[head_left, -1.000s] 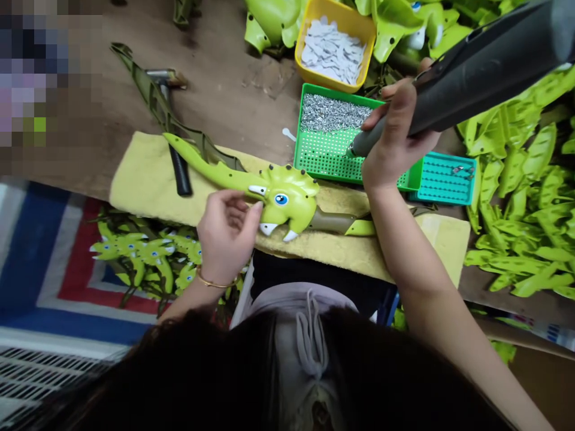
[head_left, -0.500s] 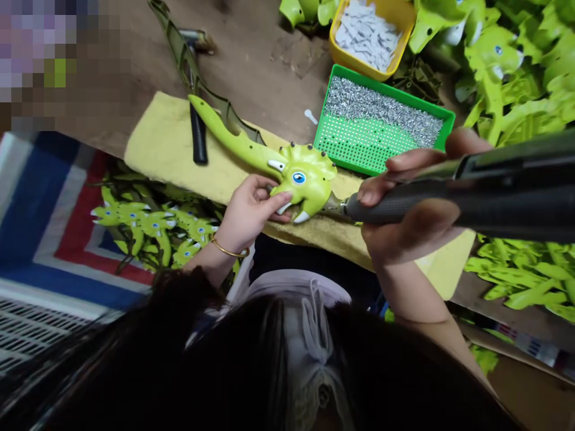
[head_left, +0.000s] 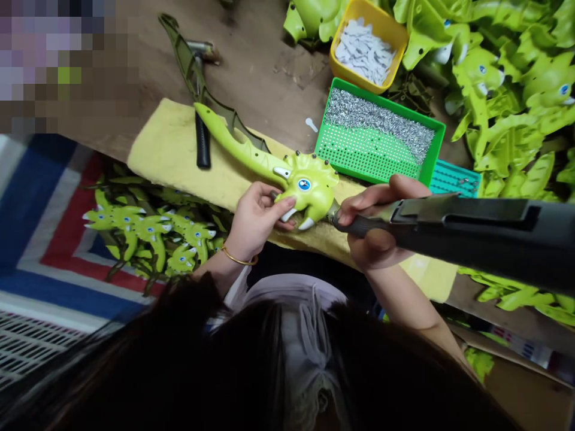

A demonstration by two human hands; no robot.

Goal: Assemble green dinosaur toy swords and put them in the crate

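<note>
On the yellow cloth [head_left: 153, 146]: a horned green toy [head_left: 274, 168], lying flat with the blue eye uppermost; clock directions take 12 as straight ahead of the person.
Long axis: from the head [head_left: 320, 193] the slim neck runs out towards 10 o'clock, roughly along the slant of the cloth.
Left hand [head_left: 257, 216]: closed in a pinch on the lower left of the head, thumb on top beside a white horn, fingers curled at the edge and partly hidden; from this hand, the head lies at 2.
Right hand [head_left: 376, 248]: wrapped round the nose of a power driver [head_left: 476, 239], thumb on the near side, fingers on the far side; from here, the head lies at 10.
Nearer hand: the left, which touches the toy; the right is just beside it and meets it, if at all, only through the tool.
Driver line: body trailing off to 3, tip at about 4 to 5 on the head's rim; whether the bit sits in a hole cannot be told.
Hands: apart, with the head between them.
Screws [head_left: 381, 123]: in the green tray [head_left: 354, 149], between 1 and 2 from the head.
Hammer [head_left: 203, 143]: towards 10, its handle beside the neck's far end.
</note>
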